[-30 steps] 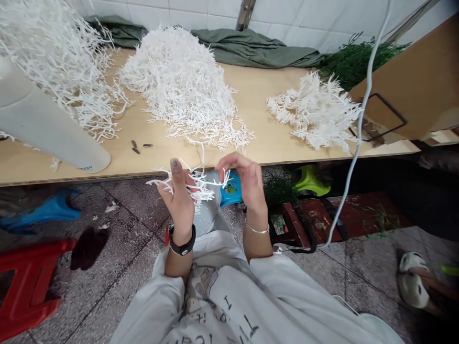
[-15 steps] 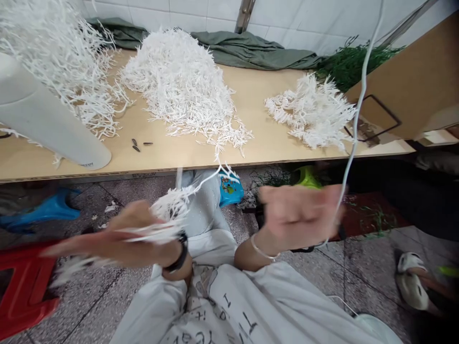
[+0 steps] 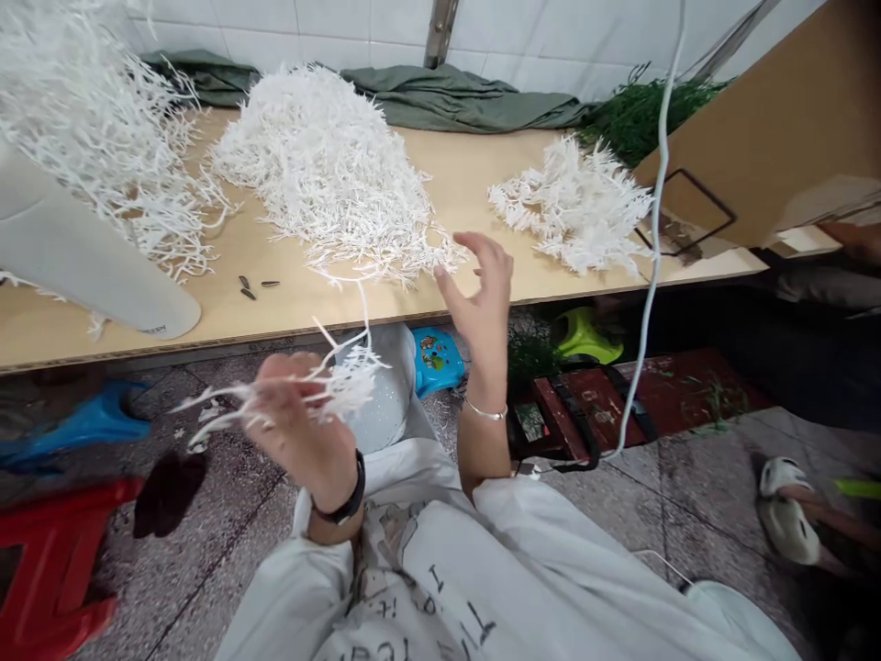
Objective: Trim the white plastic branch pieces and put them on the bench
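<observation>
Above my lap, my left hand (image 3: 299,427) is closed round a bunch of white branched plastic strands (image 3: 351,381), whose stems stick out to the left. My right hand (image 3: 482,289) is raised at the table's front edge with thumb and fingers apart, holding nothing. Just beyond its fingertips lies the right end of a large heap of white sprigs (image 3: 330,170). A smaller white pile (image 3: 571,207) is on the table to the right of that hand. Longer white strands (image 3: 103,138) are heaped at the far left.
A white cylinder (image 3: 89,248) leans across the table's left part, near several dark seeds (image 3: 249,294). A white cable (image 3: 657,211) hangs at the right before a cardboard box (image 3: 771,138). Below are a blue stool (image 3: 437,360), a red stool (image 3: 61,551) and a person's shoe (image 3: 788,514).
My right hand has moved up and left to the table edge, and its fingers have spread. My left hand has turned upward, still with white strands in it. The view has shifted slightly.
</observation>
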`<action>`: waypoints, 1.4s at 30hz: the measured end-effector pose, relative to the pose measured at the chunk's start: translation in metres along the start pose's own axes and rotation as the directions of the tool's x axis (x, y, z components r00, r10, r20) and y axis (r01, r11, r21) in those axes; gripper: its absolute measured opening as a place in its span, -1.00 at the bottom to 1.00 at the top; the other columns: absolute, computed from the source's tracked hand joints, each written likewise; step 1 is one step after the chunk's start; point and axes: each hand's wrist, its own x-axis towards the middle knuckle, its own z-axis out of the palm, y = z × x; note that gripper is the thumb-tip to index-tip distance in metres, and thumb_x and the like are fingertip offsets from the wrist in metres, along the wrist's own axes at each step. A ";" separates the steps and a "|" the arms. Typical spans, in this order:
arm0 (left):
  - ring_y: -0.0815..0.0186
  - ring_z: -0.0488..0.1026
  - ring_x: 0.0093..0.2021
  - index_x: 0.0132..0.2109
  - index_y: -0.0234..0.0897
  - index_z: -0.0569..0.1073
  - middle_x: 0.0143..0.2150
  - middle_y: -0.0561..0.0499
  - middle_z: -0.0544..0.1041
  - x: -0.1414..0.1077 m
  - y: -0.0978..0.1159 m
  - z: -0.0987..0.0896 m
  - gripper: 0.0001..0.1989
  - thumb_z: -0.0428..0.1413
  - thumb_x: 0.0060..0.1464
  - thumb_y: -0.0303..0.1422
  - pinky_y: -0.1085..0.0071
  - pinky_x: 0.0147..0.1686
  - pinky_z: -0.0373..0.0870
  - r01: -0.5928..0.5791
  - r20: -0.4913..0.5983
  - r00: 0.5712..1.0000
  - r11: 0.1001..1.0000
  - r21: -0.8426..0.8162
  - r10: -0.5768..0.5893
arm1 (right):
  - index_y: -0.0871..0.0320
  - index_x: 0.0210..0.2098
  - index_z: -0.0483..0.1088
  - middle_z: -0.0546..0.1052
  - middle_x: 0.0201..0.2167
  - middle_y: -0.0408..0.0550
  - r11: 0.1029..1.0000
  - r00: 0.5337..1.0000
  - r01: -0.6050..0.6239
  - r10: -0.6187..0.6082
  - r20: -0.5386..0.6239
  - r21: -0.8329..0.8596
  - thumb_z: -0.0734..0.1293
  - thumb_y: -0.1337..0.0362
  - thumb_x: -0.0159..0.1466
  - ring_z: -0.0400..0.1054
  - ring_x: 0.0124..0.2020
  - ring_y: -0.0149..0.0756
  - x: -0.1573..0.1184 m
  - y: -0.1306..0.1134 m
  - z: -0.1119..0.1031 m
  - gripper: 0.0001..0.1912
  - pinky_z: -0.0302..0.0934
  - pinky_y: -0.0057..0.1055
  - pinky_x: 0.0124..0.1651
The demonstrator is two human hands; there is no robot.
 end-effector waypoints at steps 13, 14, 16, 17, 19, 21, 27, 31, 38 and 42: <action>0.48 0.33 -0.45 -0.35 -0.21 0.41 -0.44 0.12 0.36 -0.020 -0.007 0.037 -0.80 0.08 0.16 -0.20 0.55 -0.39 0.33 0.068 0.068 0.996 0.977 -0.203 -0.055 | 0.14 -0.34 0.36 0.33 -0.56 -0.23 0.869 0.920 -0.240 0.062 0.387 0.433 0.34 0.12 0.19 0.13 -0.54 -0.50 -0.067 -0.058 -0.022 -0.79 0.08 -0.50 -0.46; 0.48 0.33 -0.45 -0.34 -0.22 0.41 -0.44 0.11 0.36 -0.021 -0.006 0.038 -0.79 0.08 0.16 -0.20 0.55 -0.40 0.33 0.060 0.091 0.995 0.981 -0.183 -0.044 | 0.14 -0.37 0.36 0.31 -0.57 -0.23 0.861 0.926 -0.252 0.081 0.370 0.441 0.34 0.12 0.20 0.13 -0.55 -0.50 -0.069 -0.058 -0.020 -0.80 0.07 -0.50 -0.47; 0.48 0.34 -0.46 -0.34 -0.24 0.41 -0.44 0.10 0.38 -0.022 -0.005 0.037 -0.78 0.09 0.15 -0.18 0.55 -0.43 0.32 0.069 0.149 0.988 0.986 -0.151 -0.046 | 0.14 -0.45 0.33 0.29 -0.60 -0.23 0.831 0.940 -0.278 0.132 0.315 0.482 0.30 0.12 0.23 0.14 -0.57 -0.50 -0.070 -0.059 -0.018 -0.77 0.07 -0.49 -0.49; 0.48 0.34 -0.48 -0.34 -0.24 0.42 -0.44 0.10 0.39 -0.021 -0.004 0.035 -0.77 0.09 0.14 -0.17 0.54 -0.45 0.32 0.094 0.187 0.980 0.985 -0.145 -0.066 | 0.14 -0.49 0.30 0.28 -0.62 -0.24 0.811 0.945 -0.289 0.159 0.285 0.509 0.29 0.11 0.24 0.12 -0.59 -0.51 -0.070 -0.060 -0.019 -0.73 0.07 -0.49 -0.51; 0.49 0.31 -0.55 -0.35 -0.23 0.43 -0.48 0.10 0.39 -0.017 -0.002 0.031 -0.76 0.10 0.13 -0.16 0.53 -0.54 0.31 0.200 0.301 0.942 0.967 -0.155 -0.147 | 0.14 -0.56 0.23 0.25 -0.66 -0.25 0.775 0.950 -0.305 0.204 0.237 0.554 0.29 0.10 0.24 0.08 -0.63 -0.52 -0.069 -0.059 -0.021 -0.67 0.04 -0.50 -0.54; 0.49 0.27 -0.62 -0.35 -0.23 0.43 -0.51 0.10 0.37 -0.013 -0.002 0.026 -0.75 0.10 0.11 -0.14 0.52 -0.64 0.28 0.340 0.443 0.866 0.924 -0.176 -0.234 | 0.14 -0.58 0.19 0.21 -0.68 -0.26 0.749 0.950 -0.311 0.229 0.212 0.585 0.30 0.10 0.24 0.04 -0.65 -0.54 -0.069 -0.058 -0.021 -0.64 0.02 -0.51 -0.56; 0.52 0.28 -0.68 -0.32 -0.25 0.47 -0.58 0.13 0.40 -0.009 -0.005 0.019 -0.81 0.16 0.08 -0.21 0.59 -0.71 0.26 0.360 0.611 0.760 0.926 -0.115 -0.220 | 0.05 -0.18 0.34 0.45 -0.28 -0.07 0.725 0.954 -0.300 0.237 0.184 0.620 0.25 0.02 0.25 0.27 -0.47 -0.44 -0.068 -0.061 -0.013 -0.73 0.22 -0.45 -0.46; 0.53 0.33 -0.63 -0.30 -0.26 0.47 -0.55 0.13 0.43 -0.012 -0.005 0.020 -0.87 0.15 0.10 -0.28 0.61 -0.65 0.29 0.251 0.516 0.841 0.962 -0.108 -0.161 | -0.01 0.02 0.26 0.44 -0.05 0.02 0.727 0.957 -0.279 0.156 0.244 0.628 0.17 -0.02 0.28 0.33 -0.45 -0.41 -0.070 -0.057 -0.012 -0.61 0.24 -0.42 -0.51; 0.54 0.25 -0.60 -0.41 -0.26 0.48 -0.54 0.13 0.41 -0.011 -0.004 0.017 -0.83 0.15 0.10 -0.28 0.59 -0.58 0.23 0.040 0.329 0.944 0.998 -0.057 -0.019 | 0.08 -0.36 0.39 0.43 -0.50 -0.15 0.687 0.962 -0.272 0.187 0.197 0.674 0.32 0.09 0.20 0.28 -0.53 -0.43 -0.073 -0.046 -0.014 -0.81 0.21 -0.44 -0.46; 0.48 0.30 -0.54 -0.50 -0.28 0.44 -0.56 0.08 0.40 -0.006 -0.005 0.012 -0.70 0.12 0.12 -0.22 0.53 -0.52 0.25 0.058 0.449 0.892 0.998 -0.007 -0.049 | 0.11 -0.50 0.25 0.20 -0.64 -0.25 0.684 0.931 -0.364 0.286 0.227 0.632 0.32 -0.01 0.18 0.03 -0.63 -0.51 -0.073 -0.050 -0.011 -0.66 0.00 -0.51 -0.59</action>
